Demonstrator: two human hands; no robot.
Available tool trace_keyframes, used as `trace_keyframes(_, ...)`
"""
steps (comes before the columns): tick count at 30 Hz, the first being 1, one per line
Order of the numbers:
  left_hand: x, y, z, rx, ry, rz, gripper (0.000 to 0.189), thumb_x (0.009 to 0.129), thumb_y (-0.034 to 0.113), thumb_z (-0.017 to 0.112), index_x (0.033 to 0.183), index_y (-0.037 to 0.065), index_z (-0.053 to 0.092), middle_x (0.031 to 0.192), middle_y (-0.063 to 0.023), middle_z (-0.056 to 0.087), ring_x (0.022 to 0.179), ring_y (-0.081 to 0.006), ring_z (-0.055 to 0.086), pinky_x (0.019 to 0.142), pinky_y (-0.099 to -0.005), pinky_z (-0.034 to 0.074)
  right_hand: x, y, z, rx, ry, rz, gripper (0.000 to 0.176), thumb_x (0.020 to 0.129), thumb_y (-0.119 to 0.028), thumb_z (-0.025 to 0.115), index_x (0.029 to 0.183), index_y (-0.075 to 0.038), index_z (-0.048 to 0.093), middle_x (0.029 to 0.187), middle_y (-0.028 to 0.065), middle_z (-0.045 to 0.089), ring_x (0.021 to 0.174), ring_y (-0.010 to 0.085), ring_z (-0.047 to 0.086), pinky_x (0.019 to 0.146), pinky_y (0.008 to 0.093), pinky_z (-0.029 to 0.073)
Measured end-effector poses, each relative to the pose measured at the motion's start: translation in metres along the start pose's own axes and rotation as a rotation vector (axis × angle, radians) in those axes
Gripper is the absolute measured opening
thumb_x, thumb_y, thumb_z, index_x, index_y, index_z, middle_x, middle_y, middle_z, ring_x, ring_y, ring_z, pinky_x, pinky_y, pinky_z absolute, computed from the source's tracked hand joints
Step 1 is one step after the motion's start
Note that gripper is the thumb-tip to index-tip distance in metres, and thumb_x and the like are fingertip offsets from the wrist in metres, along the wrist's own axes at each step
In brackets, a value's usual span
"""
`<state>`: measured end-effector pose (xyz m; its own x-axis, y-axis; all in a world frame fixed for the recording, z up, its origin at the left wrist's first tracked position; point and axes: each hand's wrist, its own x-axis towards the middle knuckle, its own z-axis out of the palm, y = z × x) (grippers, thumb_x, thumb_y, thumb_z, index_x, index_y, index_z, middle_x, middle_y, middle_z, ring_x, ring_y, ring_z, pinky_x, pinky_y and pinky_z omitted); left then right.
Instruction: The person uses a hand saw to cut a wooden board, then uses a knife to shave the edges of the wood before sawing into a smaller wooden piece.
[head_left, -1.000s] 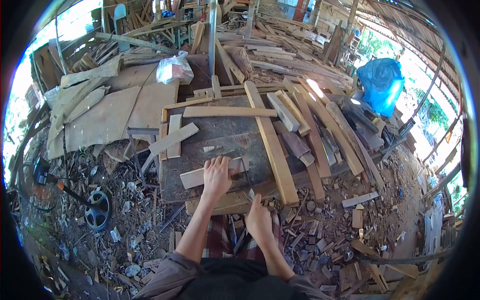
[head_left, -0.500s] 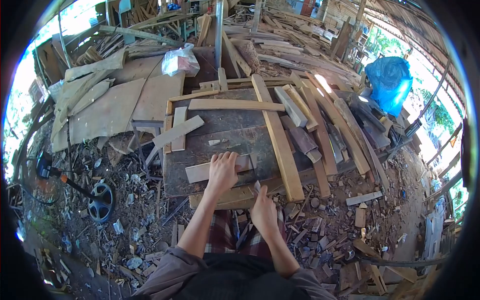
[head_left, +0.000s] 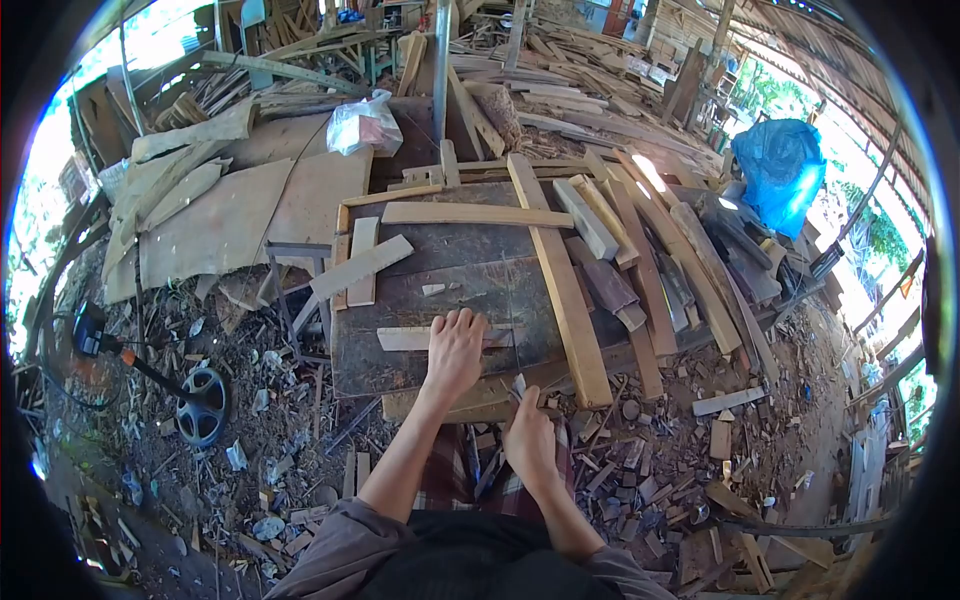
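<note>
Wooden strip (head_left: 405,339) on dark worktop (head_left: 440,270) | left hand (head_left: 455,352) flat on it, fingers spread | right hand (head_left: 530,438) fingers clenched around a saw (head_left: 517,384)

No readable text, labels, brands, numbers or signs anywhere in view. Likely carriers checked:
- white plastic bag (head_left: 365,122): no legible print
- blue tarp (head_left: 783,165): plain as far as resolvable
- wooden strip (head_left: 405,338) on the table (head_left: 440,280), under the flat left hand (head_left: 455,350): no markings I can make out
- small tool (head_left: 518,384) clenched in the right hand (head_left: 530,440): too small to tell any mark
- black round device (head_left: 205,400) on the ground: no badge legible

Fisheye blur rules out anything near the frame edges.
</note>
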<state>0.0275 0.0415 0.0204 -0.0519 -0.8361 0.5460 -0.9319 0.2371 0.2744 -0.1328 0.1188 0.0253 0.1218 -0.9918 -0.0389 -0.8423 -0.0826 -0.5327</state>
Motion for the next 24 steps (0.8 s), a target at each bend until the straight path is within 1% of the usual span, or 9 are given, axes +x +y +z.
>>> trace_keyframes(2, 0.002, 0.001, 0.0, 0.052, -0.007, -0.004, 0.023, 0.072, 0.007, 0.066, 0.092, 0.008, 0.056, 0.091, -0.0081, 0.054, 0.096, -0.0264, 0.054, 0.084, -0.0391, 0.036, 0.004, -0.007, 0.003, 0.014, 0.017, 0.011, 0.035, 0.086, -0.002, 0.053, 0.115, 0.005, 0.036, 0.083, 0.0339, 0.064, 0.082, 0.0502, 0.065, 0.073, 0.056, 0.052)
trace_keyframes(4, 0.003, -0.002, 0.003, 0.035, 0.012, -0.017, 0.021, 0.074, 0.008, 0.065, 0.092, 0.007, 0.055, 0.09, -0.0085, 0.054, 0.095, -0.0266, 0.054, 0.084, -0.0393, 0.036, 0.009, -0.013, 0.003, 0.028, 0.04, 0.015, 0.034, 0.086, -0.001, 0.052, 0.115, 0.005, 0.036, 0.083, 0.0343, 0.064, 0.083, 0.05, 0.065, 0.073, 0.0555, 0.053)
trace_keyframes(7, 0.008, -0.004, 0.01, 0.002, 0.05, -0.042, 0.019, 0.075, 0.009, 0.064, 0.092, 0.007, 0.056, 0.09, -0.0094, 0.056, 0.094, -0.0274, 0.055, 0.084, -0.0396, 0.036, 0.016, -0.02, -0.005, 0.024, -0.016, 0.058, 0.03, 0.088, -0.002, 0.05, 0.114, 0.005, 0.036, 0.084, 0.0347, 0.064, 0.084, 0.0497, 0.065, 0.073, 0.0553, 0.053)
trace_keyframes(11, 0.013, -0.011, 0.018, -0.059, 0.023, -0.105, 0.018, 0.075, 0.01, 0.064, 0.091, 0.005, 0.059, 0.09, -0.0111, 0.061, 0.092, -0.0288, 0.059, 0.085, -0.0401, 0.038, 0.026, -0.013, -0.001, 0.03, -0.003, 0.041, 0.025, 0.091, -0.005, 0.048, 0.112, 0.003, 0.037, 0.083, 0.0346, 0.064, 0.082, 0.0506, 0.065, 0.073, 0.0578, 0.051)
trace_keyframes(12, 0.014, -0.011, 0.017, -0.086, 0.022, -0.129, 0.018, 0.076, 0.011, 0.064, 0.092, 0.004, 0.062, 0.091, -0.0123, 0.065, 0.093, -0.0296, 0.061, 0.086, -0.0405, 0.039, 0.027, -0.009, 0.002, 0.034, 0.004, 0.038, 0.024, 0.091, -0.006, 0.047, 0.111, 0.003, 0.037, 0.082, 0.0346, 0.064, 0.082, 0.0511, 0.064, 0.072, 0.0587, 0.051)
trace_keyframes(15, 0.018, -0.013, 0.021, -0.072, 0.003, -0.207, 0.019, 0.081, 0.016, 0.066, 0.097, 0.006, 0.065, 0.094, -0.0111, 0.067, 0.096, -0.0298, 0.061, 0.089, -0.0405, 0.04, 0.013, 0.001, 0.003, 0.051, 0.003, 0.037, 0.022, 0.093, -0.009, 0.047, 0.11, 0.001, 0.038, 0.079, 0.0343, 0.064, 0.079, 0.0524, 0.063, 0.07, 0.0606, 0.05)
trace_keyframes(18, 0.02, -0.015, 0.019, -0.092, -0.03, -0.201, 0.022, 0.08, 0.02, 0.066, 0.095, 0.004, 0.063, 0.095, -0.0141, 0.068, 0.096, -0.0299, 0.062, 0.088, -0.0412, 0.039, -0.019, 0.021, 0.002, 0.047, 0.003, 0.036, 0.023, 0.096, -0.014, 0.047, 0.111, 0.001, 0.038, 0.076, 0.0339, 0.063, 0.077, 0.0532, 0.063, 0.068, 0.0613, 0.049)
trace_keyframes(20, 0.021, -0.015, 0.016, -0.042, -0.03, -0.168, 0.023, 0.08, 0.021, 0.066, 0.096, 0.004, 0.063, 0.094, -0.0143, 0.068, 0.095, -0.03, 0.062, 0.088, -0.0417, 0.039, -0.032, 0.03, -0.002, 0.013, -0.014, 0.044, 0.024, 0.098, -0.019, 0.046, 0.111, 0.0, 0.039, 0.074, 0.0334, 0.063, 0.075, 0.0534, 0.062, 0.068, 0.0618, 0.048)
trace_keyframes(24, 0.017, -0.019, 0.024, -0.018, 0.001, -0.114, 0.023, 0.081, 0.022, 0.067, 0.096, 0.005, 0.062, 0.09, -0.0138, 0.067, 0.093, -0.0304, 0.063, 0.087, -0.0428, 0.039, -0.027, 0.031, 0.001, -0.001, 0.032, 0.005, 0.022, 0.1, -0.019, 0.043, 0.11, 0.001, 0.039, 0.076, 0.0334, 0.063, 0.075, 0.053, 0.062, 0.067, 0.0619, 0.048)
